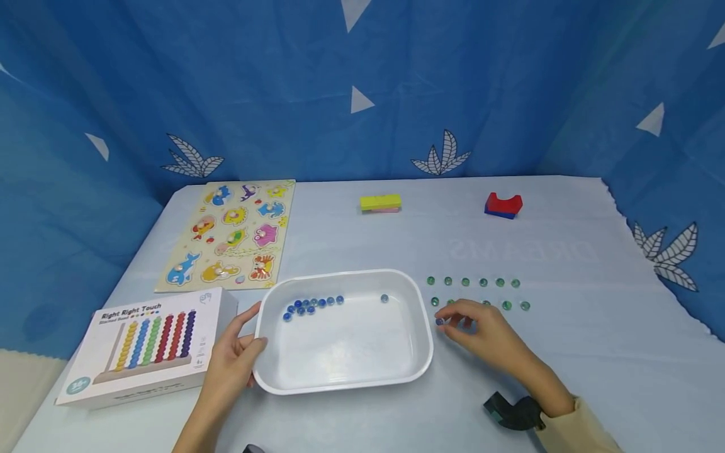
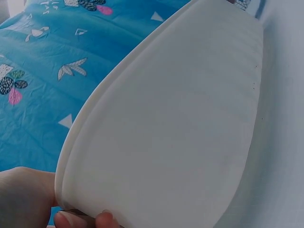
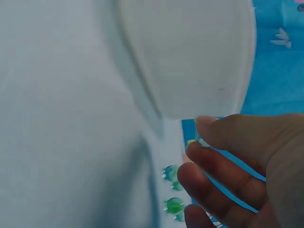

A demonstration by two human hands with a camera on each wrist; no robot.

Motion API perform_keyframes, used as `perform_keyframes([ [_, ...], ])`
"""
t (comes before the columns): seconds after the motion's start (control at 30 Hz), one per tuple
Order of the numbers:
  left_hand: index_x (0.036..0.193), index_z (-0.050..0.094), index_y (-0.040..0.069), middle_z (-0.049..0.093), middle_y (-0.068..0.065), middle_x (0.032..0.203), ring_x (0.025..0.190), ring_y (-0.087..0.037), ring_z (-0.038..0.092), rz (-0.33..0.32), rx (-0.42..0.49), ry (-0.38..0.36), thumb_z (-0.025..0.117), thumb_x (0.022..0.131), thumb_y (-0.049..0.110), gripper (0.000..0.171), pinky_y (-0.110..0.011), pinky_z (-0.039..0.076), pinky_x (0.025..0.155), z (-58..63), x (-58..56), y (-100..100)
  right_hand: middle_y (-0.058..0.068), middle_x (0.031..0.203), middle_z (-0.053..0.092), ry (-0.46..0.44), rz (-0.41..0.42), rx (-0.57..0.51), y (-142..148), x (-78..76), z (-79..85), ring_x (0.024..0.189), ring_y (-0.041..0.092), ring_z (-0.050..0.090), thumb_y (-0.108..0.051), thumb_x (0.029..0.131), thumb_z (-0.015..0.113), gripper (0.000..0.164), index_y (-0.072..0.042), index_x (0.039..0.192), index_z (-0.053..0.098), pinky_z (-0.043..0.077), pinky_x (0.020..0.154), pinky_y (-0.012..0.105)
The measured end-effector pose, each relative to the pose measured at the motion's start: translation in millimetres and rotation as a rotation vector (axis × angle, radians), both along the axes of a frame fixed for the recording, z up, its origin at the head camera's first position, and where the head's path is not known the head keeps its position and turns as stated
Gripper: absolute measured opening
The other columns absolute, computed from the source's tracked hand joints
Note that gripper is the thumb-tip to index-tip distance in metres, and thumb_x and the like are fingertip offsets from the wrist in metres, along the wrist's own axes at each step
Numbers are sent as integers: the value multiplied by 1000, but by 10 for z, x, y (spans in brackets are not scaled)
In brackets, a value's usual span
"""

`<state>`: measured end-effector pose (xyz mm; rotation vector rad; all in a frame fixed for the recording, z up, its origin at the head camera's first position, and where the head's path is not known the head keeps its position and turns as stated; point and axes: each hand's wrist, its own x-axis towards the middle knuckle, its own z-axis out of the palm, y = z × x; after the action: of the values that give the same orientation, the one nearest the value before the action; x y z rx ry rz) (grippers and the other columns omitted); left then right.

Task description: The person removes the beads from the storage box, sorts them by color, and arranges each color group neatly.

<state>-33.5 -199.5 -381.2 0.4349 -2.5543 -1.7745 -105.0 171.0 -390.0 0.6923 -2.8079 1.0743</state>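
Note:
A white tray [image 1: 340, 358] lies in the middle of the table. My left hand [image 1: 229, 358] grips its left rim, thumb on the near side of the corner; the left wrist view shows fingers [image 2: 105, 219] against the tray's outer wall. Inside, a cluster of blue glass marbles [image 1: 310, 309] sits at the back left, with a single pale marble [image 1: 384, 298] at the back right. Just beyond the right rim, my right hand [image 1: 487, 333] pinches a blue marble [image 1: 439, 321] between thumb and fingertips. Green marbles [image 1: 466, 282] form two rows behind that hand, which partly hides the nearer row.
At the left stand a bead-toy box [image 1: 153, 346] and, behind it, a wooden animal puzzle board [image 1: 226, 236]. Yellow blocks [image 1: 381, 202] and a red block on a blue one [image 1: 504, 203] lie towards the back. A blue patterned cloth [image 1: 283, 94] hangs behind the table.

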Motion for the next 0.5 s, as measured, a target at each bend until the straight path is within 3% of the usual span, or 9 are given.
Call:
perform_keyframes([
  [0.23, 136, 35, 21, 67, -11, 73, 34, -12, 45, 4, -2, 11, 49, 88, 5, 53, -25, 38, 34, -10, 0, -1, -13, 84, 64, 28, -56, 85, -34, 0, -200, 78, 2, 57, -17, 71, 74, 21, -23, 90, 68, 50, 69, 22],
  [0.5, 136, 34, 22, 68, -13, 77, 35, -13, 45, 12, -5, -14, 49, 88, 6, 54, -25, 39, 34, -11, 2, -8, -15, 86, 61, -7, -86, 126, -61, 3, -239, 80, 2, 54, -19, 70, 75, 21, -28, 87, 67, 51, 73, 24],
])
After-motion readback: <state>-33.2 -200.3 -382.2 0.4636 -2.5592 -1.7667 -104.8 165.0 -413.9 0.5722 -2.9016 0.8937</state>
